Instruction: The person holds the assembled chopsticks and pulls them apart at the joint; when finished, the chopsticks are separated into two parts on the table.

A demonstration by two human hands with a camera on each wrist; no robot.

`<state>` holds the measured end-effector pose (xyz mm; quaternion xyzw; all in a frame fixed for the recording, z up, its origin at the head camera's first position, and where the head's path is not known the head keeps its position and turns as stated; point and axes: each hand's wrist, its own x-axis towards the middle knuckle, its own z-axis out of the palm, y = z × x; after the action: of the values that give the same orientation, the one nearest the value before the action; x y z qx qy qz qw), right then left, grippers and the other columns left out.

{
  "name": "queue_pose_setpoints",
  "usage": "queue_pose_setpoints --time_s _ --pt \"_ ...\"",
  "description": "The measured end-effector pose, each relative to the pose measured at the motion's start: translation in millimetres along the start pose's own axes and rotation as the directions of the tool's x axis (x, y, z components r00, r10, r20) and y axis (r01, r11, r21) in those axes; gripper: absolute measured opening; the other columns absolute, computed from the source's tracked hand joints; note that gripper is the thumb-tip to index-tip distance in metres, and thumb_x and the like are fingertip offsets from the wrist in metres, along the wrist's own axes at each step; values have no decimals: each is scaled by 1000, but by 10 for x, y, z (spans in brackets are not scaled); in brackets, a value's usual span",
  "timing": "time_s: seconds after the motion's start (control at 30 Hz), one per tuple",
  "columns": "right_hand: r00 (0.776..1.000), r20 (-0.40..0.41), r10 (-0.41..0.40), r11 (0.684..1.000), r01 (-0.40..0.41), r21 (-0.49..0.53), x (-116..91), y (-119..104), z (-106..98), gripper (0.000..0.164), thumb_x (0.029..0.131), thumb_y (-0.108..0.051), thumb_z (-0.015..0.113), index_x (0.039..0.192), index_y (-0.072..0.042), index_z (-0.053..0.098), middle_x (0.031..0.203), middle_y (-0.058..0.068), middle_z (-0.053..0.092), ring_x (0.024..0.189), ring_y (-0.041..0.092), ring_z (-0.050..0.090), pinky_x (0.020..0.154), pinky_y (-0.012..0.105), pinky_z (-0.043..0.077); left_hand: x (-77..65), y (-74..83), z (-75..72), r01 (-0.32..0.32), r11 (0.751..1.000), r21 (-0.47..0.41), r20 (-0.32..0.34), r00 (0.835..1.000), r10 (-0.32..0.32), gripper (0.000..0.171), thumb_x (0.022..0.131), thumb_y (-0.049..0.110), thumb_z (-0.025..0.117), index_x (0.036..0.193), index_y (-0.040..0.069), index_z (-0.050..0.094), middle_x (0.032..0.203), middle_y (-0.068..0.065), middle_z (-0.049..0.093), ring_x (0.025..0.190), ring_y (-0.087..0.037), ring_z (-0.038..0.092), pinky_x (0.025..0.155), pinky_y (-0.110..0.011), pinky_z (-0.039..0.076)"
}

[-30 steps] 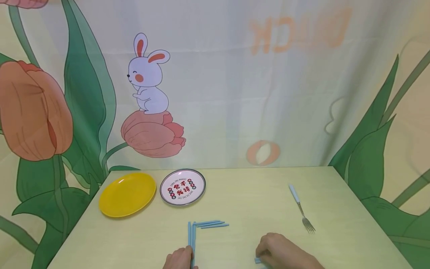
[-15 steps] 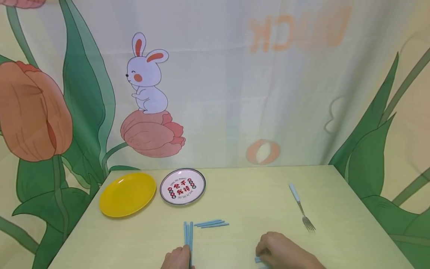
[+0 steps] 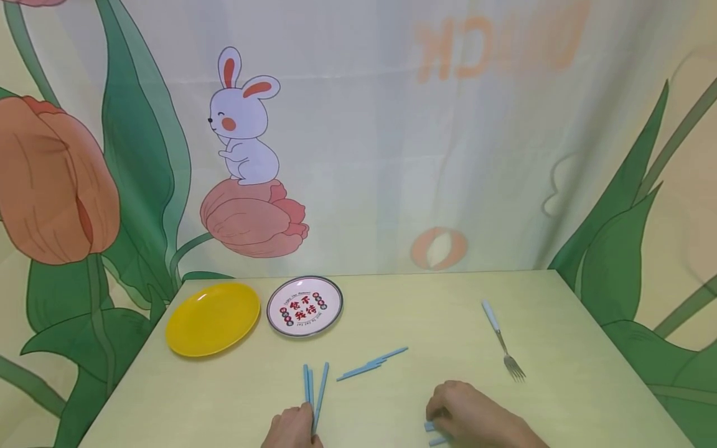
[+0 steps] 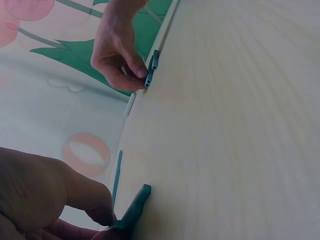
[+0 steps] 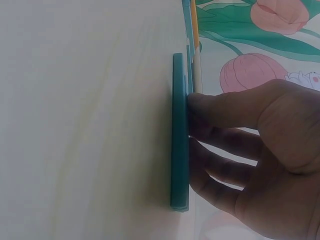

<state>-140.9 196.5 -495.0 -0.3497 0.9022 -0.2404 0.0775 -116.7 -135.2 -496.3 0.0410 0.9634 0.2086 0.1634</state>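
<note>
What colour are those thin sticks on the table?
The sticks are light blue all over, as far as they show; the head view shows it best.

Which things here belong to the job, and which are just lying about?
In the job:
blue sticks in the left hand
blue sticks in the right hand
loose blue sticks, probably

Lying about, apparently:
yellow plate
printed white plate
fork

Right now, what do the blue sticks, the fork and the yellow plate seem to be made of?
Blue sticks: probably plastic, perhaps painted wood; smooth and evenly colored.
Fork: metal, likely steel, by its gray head; pale handle perhaps plastic.
Yellow plate: glossy, with a faint highlight; plastic or glazed ceramic, unclear which.
</note>
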Motion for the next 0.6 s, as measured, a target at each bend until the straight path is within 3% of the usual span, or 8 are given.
queue_pose_setpoints --time_s 0.33,0.6 --pt "1000 -5 -1 1000 2 16 1 -3 -31 15 90 -12 65 93 -21 76 89 -20 65 83 -4 55 74 22 50 -1 15 -64 35 999 -28 -6 999 -35 17 76 7 74 76 4 57 64 -5 50 58 -19 49 58 -31 46" --pt "999 7 46 998 -46 50 51 -23 -79 11 91 -17 66 92 -19 76 88 -18 67 81 -5 56 72 21 50 -6 27 -128 7 1000 -4 -96 995 -8 15 73 5 75 77 6 60 66 -3 51 59 -17 48 57 -31 45"
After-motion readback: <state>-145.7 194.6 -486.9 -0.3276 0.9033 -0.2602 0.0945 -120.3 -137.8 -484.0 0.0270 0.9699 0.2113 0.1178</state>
